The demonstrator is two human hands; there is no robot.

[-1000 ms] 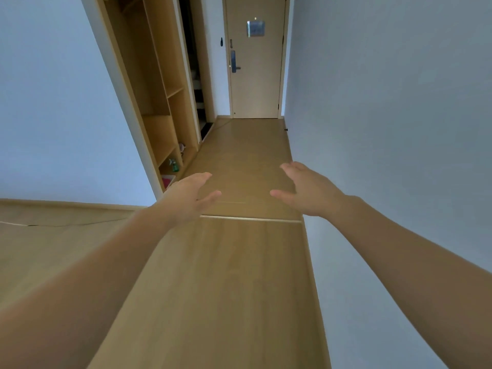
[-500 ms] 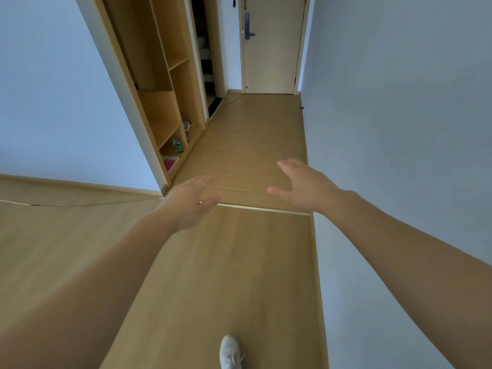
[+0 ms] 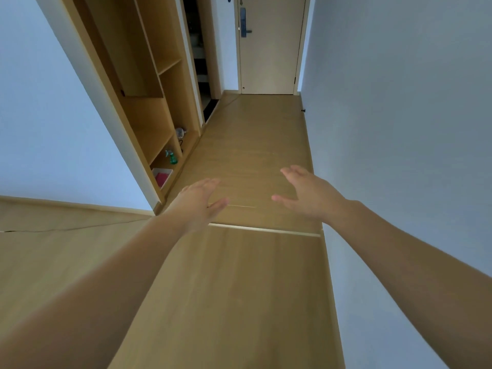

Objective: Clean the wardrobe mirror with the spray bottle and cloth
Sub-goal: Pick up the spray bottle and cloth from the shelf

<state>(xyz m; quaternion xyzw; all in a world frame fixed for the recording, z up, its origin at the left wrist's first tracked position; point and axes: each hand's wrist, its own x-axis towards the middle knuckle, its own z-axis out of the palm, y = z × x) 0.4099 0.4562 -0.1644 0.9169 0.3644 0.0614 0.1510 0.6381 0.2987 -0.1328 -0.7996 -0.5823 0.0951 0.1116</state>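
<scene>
The spray bottle (image 3: 173,157) is small in my view: a green body with a pale trigger head on top. It stands on the bottom shelf of the open wooden wardrobe (image 3: 149,102), on my left, low by the floor (image 3: 253,145). Just in front of it lies a white tray (image 3: 167,171) with something pink (image 3: 161,178) in it, and I cannot tell whether that is the cloth. Farther back on the same shelf sits a pale rounded thing (image 3: 180,133) beside a dark cord.

The bottle is upright, its long axis running up and down. The pale head sits slightly left of the body, toward the inside of the wardrobe, but it is too small for me to read the nozzle's direction.

My left hand (image 3: 201,201) and right hand (image 3: 306,193) reach out in front of me, well apart from the bottle. The 2 hands have straight, relaxed fingers, palms facing down, and hold nothing.

Compared with 0.5 s ago, the pale strip across the floor (image 3: 266,230) lies lower in my view, the white shoe at the bottom edge is gone, and the bottle sits a little lower. My 2 hands keep nearly the same pose. The plaque seen on the far door (image 3: 269,62) 1 s ago is out of view.
</scene>
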